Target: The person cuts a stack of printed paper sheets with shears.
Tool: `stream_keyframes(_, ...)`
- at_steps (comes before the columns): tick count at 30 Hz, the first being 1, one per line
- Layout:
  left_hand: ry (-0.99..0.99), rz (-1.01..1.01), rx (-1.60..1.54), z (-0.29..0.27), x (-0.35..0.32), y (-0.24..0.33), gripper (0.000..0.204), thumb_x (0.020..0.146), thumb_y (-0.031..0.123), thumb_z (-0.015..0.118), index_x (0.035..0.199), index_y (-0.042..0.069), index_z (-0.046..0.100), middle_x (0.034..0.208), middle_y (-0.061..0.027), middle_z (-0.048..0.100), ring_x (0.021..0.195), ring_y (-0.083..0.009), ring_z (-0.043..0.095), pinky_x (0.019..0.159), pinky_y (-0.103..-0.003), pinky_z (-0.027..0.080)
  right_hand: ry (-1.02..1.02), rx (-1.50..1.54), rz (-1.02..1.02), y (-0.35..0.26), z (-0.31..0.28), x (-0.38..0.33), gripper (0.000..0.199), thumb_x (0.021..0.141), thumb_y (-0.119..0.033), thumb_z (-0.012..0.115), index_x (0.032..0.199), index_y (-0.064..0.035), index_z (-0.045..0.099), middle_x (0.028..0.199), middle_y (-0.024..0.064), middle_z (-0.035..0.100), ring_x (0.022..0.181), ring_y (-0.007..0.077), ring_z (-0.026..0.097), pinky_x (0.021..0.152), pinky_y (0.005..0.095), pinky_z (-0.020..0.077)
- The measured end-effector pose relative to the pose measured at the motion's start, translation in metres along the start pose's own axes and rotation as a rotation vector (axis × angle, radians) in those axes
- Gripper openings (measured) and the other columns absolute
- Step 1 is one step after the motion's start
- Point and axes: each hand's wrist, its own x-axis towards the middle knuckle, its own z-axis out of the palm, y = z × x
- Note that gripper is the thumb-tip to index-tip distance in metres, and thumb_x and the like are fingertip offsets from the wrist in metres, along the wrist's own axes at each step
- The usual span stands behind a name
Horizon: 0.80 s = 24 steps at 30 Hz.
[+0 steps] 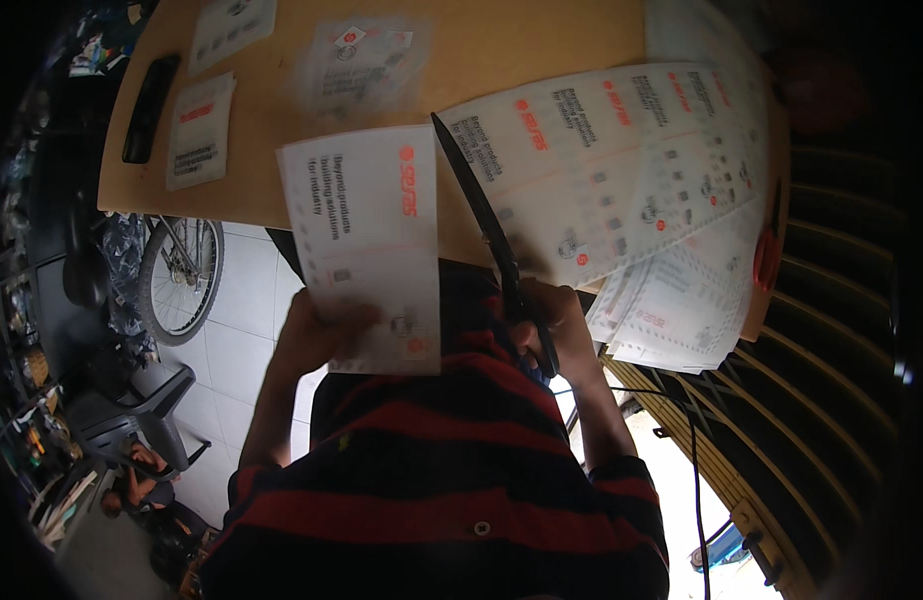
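My left hand (322,328) pinches the lower left side of a white printed sheet (382,270), with the thumb on top. Red and black print and small emblems show on this sheet, which is held up in front of the table's near edge. In my right hand (560,318) is a pair of black scissors (494,232), fingers wrapped round the handles. The long blades look closed and point up and away, just right of the held sheet. Beyond them, several larger printed sheets (622,190) lie overlapping on the table.
On the wooden table (522,50) are a pile of small printed pieces (367,75), a single piece (200,140), a dark flat object (150,108) and a red loop (767,258). A bicycle wheel (185,280), a grey chair (162,410) and a seated person (147,480) are at left.
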Motion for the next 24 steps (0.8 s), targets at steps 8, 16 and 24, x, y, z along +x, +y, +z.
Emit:
stream_keyframes(8, -0.215, 0.231, 0.415, -0.041, 0.046, 0.094, 0.036, 0.076, 0.017, 0.075, 0.104, -0.004, 0.065, 0.089, -0.0123, 0.071, 0.077, -0.0155, 0.067, 0.07, -0.029, 0.052, 0.033, 0.14, -0.114, 0.022, -0.016, -0.045, 0.083, 0.067, -0.082, 0.056, 0.085, -0.0006, 0.056, 0.06, -0.0007, 0.051, 0.052, 0.0069, 0.051, 0.048, 0.0225, 0.0372)
stream_keyframes(16, -0.767, 0.25, 0.728, 0.016, 0.161, 0.174, 0.04, 0.071, 0.026, 0.077, 0.099, -0.002, 0.068, 0.085, -0.0106, 0.071, 0.069, -0.0145, 0.064, 0.063, -0.028, 0.05, 0.202, -0.09, -0.068, 0.073, -0.037, -0.1, 0.086, 0.065, -0.083, 0.055, 0.087, 0.0005, 0.057, 0.059, 0.0019, 0.052, 0.052, 0.01, 0.052, 0.047, 0.0226, 0.0405)
stream_keyframes(24, -0.757, 0.256, 1.119, 0.054, 0.193, 0.199, 0.048, 0.067, 0.035, 0.08, 0.097, -0.001, 0.069, 0.083, -0.0103, 0.071, 0.068, -0.0153, 0.066, 0.062, -0.027, 0.05, 0.271, -0.177, -0.037, 0.052, -0.028, -0.102, 0.089, 0.064, -0.084, 0.056, 0.091, 0.0003, 0.059, 0.057, 0.0015, 0.053, 0.054, 0.009, 0.052, 0.05, 0.0265, 0.0387)
